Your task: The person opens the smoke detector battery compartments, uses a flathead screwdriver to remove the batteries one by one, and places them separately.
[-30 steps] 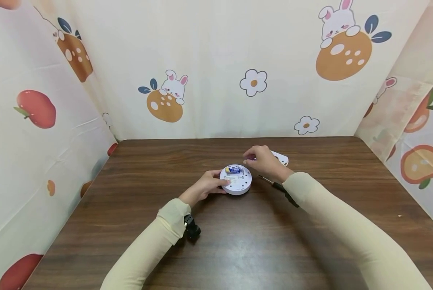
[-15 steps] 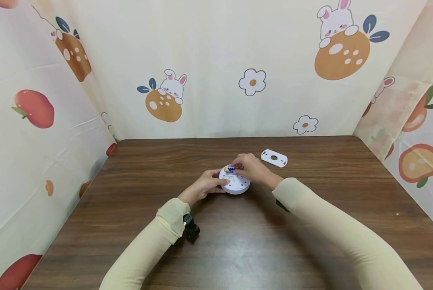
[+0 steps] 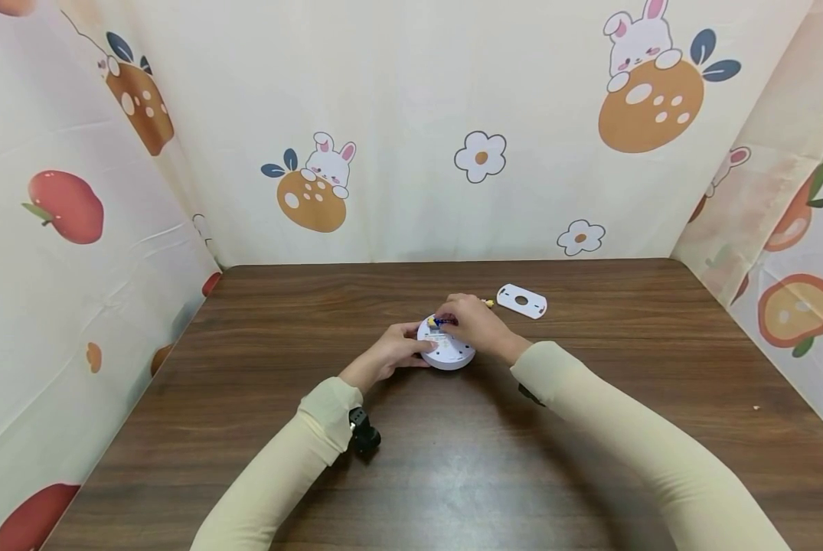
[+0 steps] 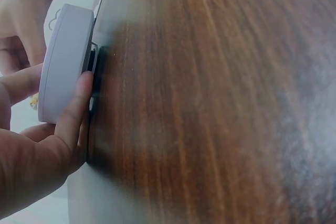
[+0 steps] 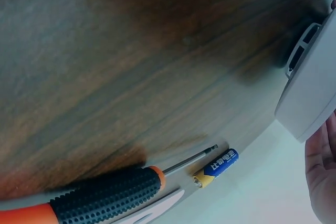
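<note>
left hand (image 3: 392,351) gripped the disc (image 3: 449,357), fingers (image 4: 77,98) beneath, apparently to steady it; right hand (image 3: 478,324) pinched a battery (image 3: 441,322) at the disc's top.

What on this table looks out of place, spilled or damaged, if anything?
Nothing looks spilled, and the round white device shows no visible damage. The one oddity is a tiny pale speck on the wooden tabletop at the head view's right, too small to identify. The loose battery and screwdriver lie near the device.
</note>
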`<state>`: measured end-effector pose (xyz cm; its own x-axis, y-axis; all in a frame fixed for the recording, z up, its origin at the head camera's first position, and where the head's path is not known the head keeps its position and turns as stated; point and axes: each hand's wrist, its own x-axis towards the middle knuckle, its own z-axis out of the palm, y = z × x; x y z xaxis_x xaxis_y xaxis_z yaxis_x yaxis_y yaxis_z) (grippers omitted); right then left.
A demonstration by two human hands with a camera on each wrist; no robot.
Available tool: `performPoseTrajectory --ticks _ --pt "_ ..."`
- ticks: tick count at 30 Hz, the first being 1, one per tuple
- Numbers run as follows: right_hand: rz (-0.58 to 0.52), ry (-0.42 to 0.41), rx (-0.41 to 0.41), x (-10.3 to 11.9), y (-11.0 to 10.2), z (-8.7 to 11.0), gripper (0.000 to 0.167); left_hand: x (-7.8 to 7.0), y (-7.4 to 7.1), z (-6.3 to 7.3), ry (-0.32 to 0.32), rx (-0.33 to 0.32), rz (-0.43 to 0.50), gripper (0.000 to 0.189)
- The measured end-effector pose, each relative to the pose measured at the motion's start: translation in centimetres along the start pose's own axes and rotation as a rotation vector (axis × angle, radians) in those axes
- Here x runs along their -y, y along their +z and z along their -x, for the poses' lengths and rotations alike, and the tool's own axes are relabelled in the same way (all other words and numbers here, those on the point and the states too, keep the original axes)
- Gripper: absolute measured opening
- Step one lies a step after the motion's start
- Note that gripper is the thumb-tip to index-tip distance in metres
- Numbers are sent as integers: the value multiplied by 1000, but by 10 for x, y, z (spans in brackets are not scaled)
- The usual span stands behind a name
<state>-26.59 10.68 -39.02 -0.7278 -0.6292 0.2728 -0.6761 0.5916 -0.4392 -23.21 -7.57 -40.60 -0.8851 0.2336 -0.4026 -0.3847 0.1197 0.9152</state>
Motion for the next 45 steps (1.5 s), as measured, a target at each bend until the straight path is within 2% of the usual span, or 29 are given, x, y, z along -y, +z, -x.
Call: performPoseTrajectory --ticks 10,22,33,45 --pt "-23 -16 -36 -6 -13 -5 14 1 -1 -1 11 -5 3 56" --pt "20 83 -17 -20 -33 -19 14 1 -2 -1 15 -10 29 56" --pt "67 191 80 -41 -25 -26 14 2 -1 0 11 -16 21 56" --pt "94 211 168 -55 -15 -25 11 4 -2 -3 0 -14 15 59"
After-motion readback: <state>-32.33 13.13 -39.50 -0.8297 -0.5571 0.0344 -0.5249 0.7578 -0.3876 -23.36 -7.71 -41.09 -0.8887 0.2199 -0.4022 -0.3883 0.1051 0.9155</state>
